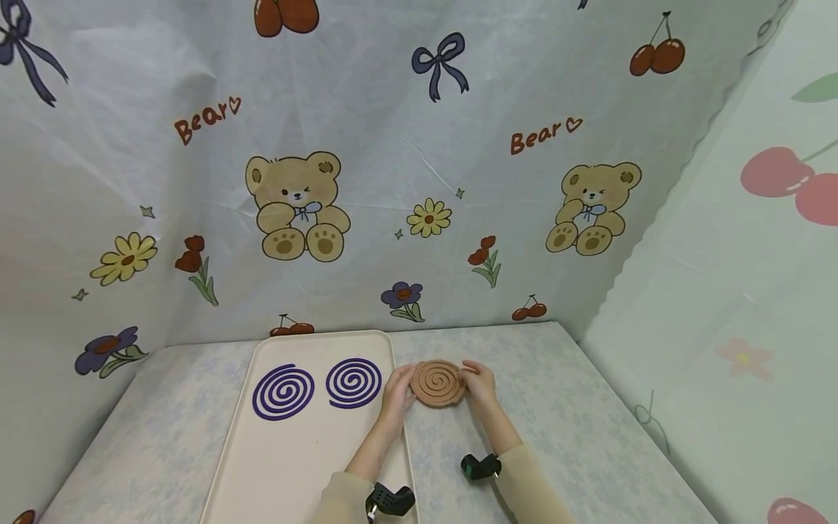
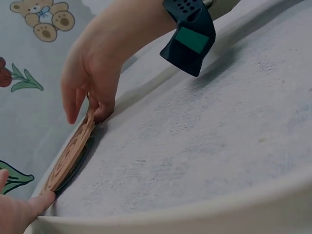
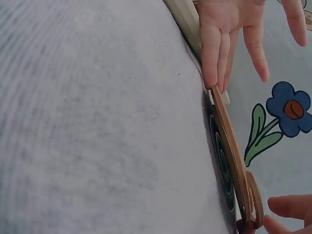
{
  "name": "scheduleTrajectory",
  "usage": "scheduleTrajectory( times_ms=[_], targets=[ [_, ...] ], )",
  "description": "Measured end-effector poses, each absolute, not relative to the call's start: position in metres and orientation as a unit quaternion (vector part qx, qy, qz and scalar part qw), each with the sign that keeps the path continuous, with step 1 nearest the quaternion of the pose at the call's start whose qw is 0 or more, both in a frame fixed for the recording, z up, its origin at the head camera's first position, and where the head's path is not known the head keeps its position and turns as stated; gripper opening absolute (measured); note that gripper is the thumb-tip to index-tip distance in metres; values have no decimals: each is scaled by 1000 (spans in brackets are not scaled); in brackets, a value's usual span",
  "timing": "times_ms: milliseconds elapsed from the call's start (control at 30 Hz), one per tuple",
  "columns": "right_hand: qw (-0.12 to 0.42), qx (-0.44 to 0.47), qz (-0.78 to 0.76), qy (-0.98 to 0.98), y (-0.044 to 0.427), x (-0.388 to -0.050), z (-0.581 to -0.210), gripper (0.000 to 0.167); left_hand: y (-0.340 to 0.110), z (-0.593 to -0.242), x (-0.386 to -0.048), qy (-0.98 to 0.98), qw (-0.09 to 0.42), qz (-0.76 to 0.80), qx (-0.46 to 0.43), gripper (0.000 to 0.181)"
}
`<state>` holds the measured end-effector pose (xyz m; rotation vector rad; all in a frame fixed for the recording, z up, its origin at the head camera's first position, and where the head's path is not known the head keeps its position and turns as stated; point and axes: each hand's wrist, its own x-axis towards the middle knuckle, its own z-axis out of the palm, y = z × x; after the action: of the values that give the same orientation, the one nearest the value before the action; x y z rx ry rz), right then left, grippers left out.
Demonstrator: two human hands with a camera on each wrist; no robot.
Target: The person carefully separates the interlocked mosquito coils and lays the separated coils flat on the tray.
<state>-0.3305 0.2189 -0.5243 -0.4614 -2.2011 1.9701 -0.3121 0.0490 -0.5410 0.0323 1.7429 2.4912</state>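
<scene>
And here's the table (image 1: 628,451), pale, blue-mottled, spanning the lower frame! Left of centre, the cream tray (image 1: 308,473) lies flat on it. Just right, a brown coil (image 1: 438,383), contact with the tabletop unclear.

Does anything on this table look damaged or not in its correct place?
Yes, one thing: on the brown spiral disc, near the right hand, the right wrist view shows an edge strip standing apart from the rest, with a gap, so that edge looks uneven. Whether it is damaged, I cannot tell.
</scene>
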Motion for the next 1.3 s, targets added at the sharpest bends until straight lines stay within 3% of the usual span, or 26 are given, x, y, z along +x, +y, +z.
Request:
scheduleTrajectory(
  times_ms=[267, 600, 867, 1067, 1300],
  targets=[
    [77, -153, 654, -737, 221, -329, -526, 38, 46, -539, -306, 573, 49, 818, 3, 54],
    [59, -156, 696, -699, 219, -321, -518, 43, 32, -540, -300, 561, 12, 826, -45, 40],
    [36, -127, 756, -641, 200, -306, -499, 45, 3, -528, -293, 526, 1, 850, -23, 48],
    [12, -92, 779, -620, 183, -287, -485, 39, -26, -515, -276, 559, 14, 829, -5, 48],
    [-14, -72, 792, -606, 164, -270, -473, 14, -53, -504, -252, 603, 12, 797, -25, 46]
  ],
)
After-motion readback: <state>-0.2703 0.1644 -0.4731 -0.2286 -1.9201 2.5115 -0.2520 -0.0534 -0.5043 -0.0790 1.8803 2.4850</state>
